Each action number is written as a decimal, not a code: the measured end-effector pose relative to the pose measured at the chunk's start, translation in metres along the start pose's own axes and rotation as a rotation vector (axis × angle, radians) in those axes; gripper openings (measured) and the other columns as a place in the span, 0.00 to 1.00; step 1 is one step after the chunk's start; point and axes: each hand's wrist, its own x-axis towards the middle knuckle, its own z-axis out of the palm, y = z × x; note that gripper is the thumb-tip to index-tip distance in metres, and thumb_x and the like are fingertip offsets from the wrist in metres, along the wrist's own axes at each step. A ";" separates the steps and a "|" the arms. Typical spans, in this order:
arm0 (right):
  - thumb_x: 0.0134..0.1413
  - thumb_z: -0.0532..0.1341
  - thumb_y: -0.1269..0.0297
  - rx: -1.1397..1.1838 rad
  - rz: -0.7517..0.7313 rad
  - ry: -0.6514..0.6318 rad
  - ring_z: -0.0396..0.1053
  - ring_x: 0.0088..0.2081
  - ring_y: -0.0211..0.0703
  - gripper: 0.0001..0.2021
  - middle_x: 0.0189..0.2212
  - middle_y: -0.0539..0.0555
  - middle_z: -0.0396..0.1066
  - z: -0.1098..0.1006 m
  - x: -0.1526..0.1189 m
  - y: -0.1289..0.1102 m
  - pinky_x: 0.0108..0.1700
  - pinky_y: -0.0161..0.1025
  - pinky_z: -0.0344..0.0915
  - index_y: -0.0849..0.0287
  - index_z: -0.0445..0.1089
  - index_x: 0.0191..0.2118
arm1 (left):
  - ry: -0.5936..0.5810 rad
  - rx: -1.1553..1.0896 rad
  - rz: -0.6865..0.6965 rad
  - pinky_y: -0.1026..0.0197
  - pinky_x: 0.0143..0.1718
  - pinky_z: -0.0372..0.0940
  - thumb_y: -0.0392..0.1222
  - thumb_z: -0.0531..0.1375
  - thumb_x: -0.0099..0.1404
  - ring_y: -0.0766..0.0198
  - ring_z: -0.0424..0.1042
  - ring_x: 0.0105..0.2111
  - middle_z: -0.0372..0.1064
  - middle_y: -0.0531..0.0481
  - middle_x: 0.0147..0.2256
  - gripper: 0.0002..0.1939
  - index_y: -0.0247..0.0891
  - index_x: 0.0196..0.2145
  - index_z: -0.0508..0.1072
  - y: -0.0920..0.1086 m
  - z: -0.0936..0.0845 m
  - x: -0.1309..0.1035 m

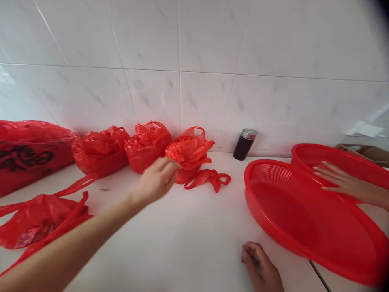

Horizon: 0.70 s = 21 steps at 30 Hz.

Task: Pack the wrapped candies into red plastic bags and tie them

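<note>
From the lower left my left hand (159, 179) reaches over the white table, its fingers curled together at the near side of a crumpled red plastic bag (190, 149). Whatever it grips, if anything, is hidden. My right hand (263, 265) rests low in the view, near the table's front, with its fingers curled in; its contents cannot be made out. A flattened red bag (209, 178) lies just right of the crumpled one. Two more full red bags (148, 146) (100, 150) stand along the wall to the left.
Another person's spread hand (343, 182) is over two red plastic baskets (304, 207) (328, 152) at the right. A dark flask (244, 145) leans near the tiled wall. A large printed red bag (33, 154) and a loose red bag (42, 217) lie at the left.
</note>
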 end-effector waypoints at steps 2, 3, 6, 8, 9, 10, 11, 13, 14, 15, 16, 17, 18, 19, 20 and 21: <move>0.56 0.57 0.50 -0.028 -0.045 -0.059 0.72 0.32 0.43 0.14 0.30 0.53 0.74 -0.005 0.000 -0.001 0.36 0.35 0.69 0.54 0.69 0.36 | -0.201 -0.054 0.006 0.55 0.52 0.64 0.45 0.50 0.70 0.55 0.67 0.52 0.68 0.45 0.51 0.15 0.47 0.50 0.71 0.027 0.041 -0.004; 0.57 0.56 0.51 -0.043 -0.060 -0.063 0.72 0.32 0.43 0.13 0.30 0.53 0.73 -0.006 0.000 -0.002 0.37 0.35 0.69 0.54 0.69 0.37 | -0.236 -0.055 -0.010 0.55 0.48 0.66 0.45 0.52 0.69 0.54 0.68 0.51 0.67 0.45 0.52 0.15 0.48 0.51 0.70 0.037 0.061 -0.003; 0.59 0.54 0.54 -0.066 -0.100 -0.031 0.71 0.33 0.43 0.11 0.29 0.52 0.73 -0.007 -0.001 -0.004 0.38 0.37 0.68 0.54 0.68 0.37 | -0.258 -0.026 -0.168 0.49 0.46 0.68 0.43 0.59 0.66 0.49 0.67 0.52 0.63 0.39 0.56 0.20 0.43 0.55 0.67 0.055 0.111 0.007; 0.60 0.54 0.55 -0.055 -0.133 -0.026 0.70 0.32 0.43 0.10 0.28 0.52 0.72 -0.006 -0.002 -0.004 0.37 0.37 0.67 0.54 0.68 0.36 | -0.257 -0.030 -0.238 0.46 0.48 0.67 0.44 0.59 0.67 0.52 0.69 0.50 0.66 0.40 0.53 0.17 0.38 0.52 0.69 0.064 0.128 0.011; 0.61 0.54 0.56 -0.039 -0.151 -0.023 0.70 0.32 0.43 0.10 0.28 0.52 0.72 -0.005 -0.003 -0.003 0.37 0.37 0.67 0.55 0.67 0.36 | -0.257 -0.044 -0.251 0.46 0.49 0.66 0.45 0.58 0.68 0.54 0.69 0.49 0.68 0.42 0.51 0.15 0.36 0.50 0.71 0.070 0.133 0.010; 0.61 0.53 0.56 -0.016 -0.169 -0.013 0.70 0.32 0.43 0.10 0.29 0.52 0.72 -0.004 -0.003 -0.002 0.37 0.37 0.68 0.55 0.67 0.36 | -0.259 -0.064 -0.258 0.46 0.50 0.65 0.45 0.58 0.68 0.56 0.70 0.48 0.70 0.43 0.49 0.13 0.36 0.47 0.72 0.076 0.135 0.005; 0.62 0.54 0.56 0.010 -0.186 0.006 0.70 0.32 0.42 0.10 0.30 0.53 0.73 -0.004 -0.003 -0.002 0.38 0.37 0.68 0.55 0.67 0.37 | -0.261 -0.089 -0.264 0.48 0.49 0.66 0.43 0.57 0.68 0.57 0.71 0.46 0.72 0.45 0.46 0.11 0.37 0.45 0.72 0.084 0.135 -0.004; 0.61 0.55 0.55 0.059 -0.212 0.066 0.71 0.32 0.41 0.12 0.39 0.56 0.74 -0.005 -0.002 -0.003 0.40 0.39 0.69 0.56 0.67 0.44 | -0.269 -0.143 -0.292 0.53 0.45 0.66 0.37 0.55 0.67 0.58 0.73 0.43 0.74 0.47 0.42 0.08 0.41 0.43 0.72 0.101 0.134 -0.031; 0.61 0.55 0.55 0.077 -0.220 0.091 0.71 0.32 0.41 0.15 0.45 0.58 0.72 -0.006 -0.001 -0.005 0.41 0.40 0.70 0.56 0.65 0.49 | -0.274 -0.169 -0.312 0.55 0.42 0.66 0.35 0.54 0.66 0.58 0.74 0.41 0.75 0.48 0.40 0.10 0.44 0.42 0.72 0.111 0.133 -0.049; 0.61 0.56 0.54 0.093 -0.225 0.098 0.70 0.32 0.40 0.20 0.51 0.60 0.69 -0.008 0.000 -0.008 0.42 0.41 0.70 0.56 0.61 0.55 | -0.279 -0.193 -0.334 0.56 0.40 0.66 0.34 0.54 0.64 0.58 0.75 0.39 0.76 0.49 0.39 0.12 0.47 0.41 0.71 0.120 0.132 -0.068; 0.60 0.56 0.54 0.107 -0.224 0.084 0.70 0.32 0.39 0.25 0.56 0.62 0.65 -0.010 0.003 -0.012 0.41 0.41 0.71 0.55 0.56 0.61 | -0.286 -0.214 -0.352 0.56 0.39 0.66 0.34 0.54 0.63 0.57 0.75 0.38 0.75 0.49 0.37 0.11 0.49 0.40 0.70 0.128 0.130 -0.088; 0.61 0.56 0.54 0.119 -0.222 0.056 0.70 0.32 0.39 0.29 0.59 0.63 0.61 -0.011 0.006 -0.016 0.40 0.41 0.71 0.54 0.52 0.64 | -0.291 -0.230 -0.368 0.55 0.39 0.66 0.35 0.54 0.62 0.57 0.75 0.38 0.75 0.50 0.37 0.11 0.50 0.39 0.70 0.136 0.128 -0.108; 0.61 0.56 0.53 0.129 -0.224 0.023 0.71 0.33 0.39 0.31 0.61 0.63 0.58 -0.013 0.010 -0.021 0.40 0.41 0.72 0.53 0.49 0.66 | -0.299 -0.245 -0.387 0.55 0.39 0.66 0.36 0.55 0.62 0.57 0.75 0.37 0.75 0.50 0.35 0.10 0.51 0.38 0.70 0.143 0.127 -0.126; 0.60 0.56 0.54 0.130 -0.234 -0.017 0.71 0.35 0.40 0.32 0.62 0.63 0.57 -0.014 0.014 -0.025 0.40 0.40 0.71 0.53 0.48 0.67 | -0.313 -0.266 -0.401 0.54 0.39 0.66 0.38 0.56 0.61 0.56 0.74 0.36 0.75 0.51 0.35 0.09 0.52 0.37 0.70 0.149 0.125 -0.143; 0.59 0.58 0.54 0.115 -0.254 -0.059 0.71 0.39 0.42 0.31 0.61 0.62 0.59 -0.014 0.018 -0.028 0.42 0.41 0.71 0.52 0.51 0.66 | -0.332 -0.292 -0.407 0.54 0.40 0.67 0.39 0.57 0.60 0.56 0.74 0.35 0.74 0.52 0.34 0.09 0.53 0.36 0.70 0.154 0.123 -0.157; 0.58 0.59 0.56 0.083 -0.284 -0.100 0.71 0.42 0.45 0.27 0.58 0.59 0.63 -0.013 0.022 -0.031 0.44 0.42 0.70 0.52 0.58 0.63 | -0.356 -0.323 -0.405 0.53 0.41 0.67 0.40 0.58 0.60 0.56 0.74 0.35 0.74 0.52 0.34 0.08 0.54 0.35 0.71 0.158 0.121 -0.170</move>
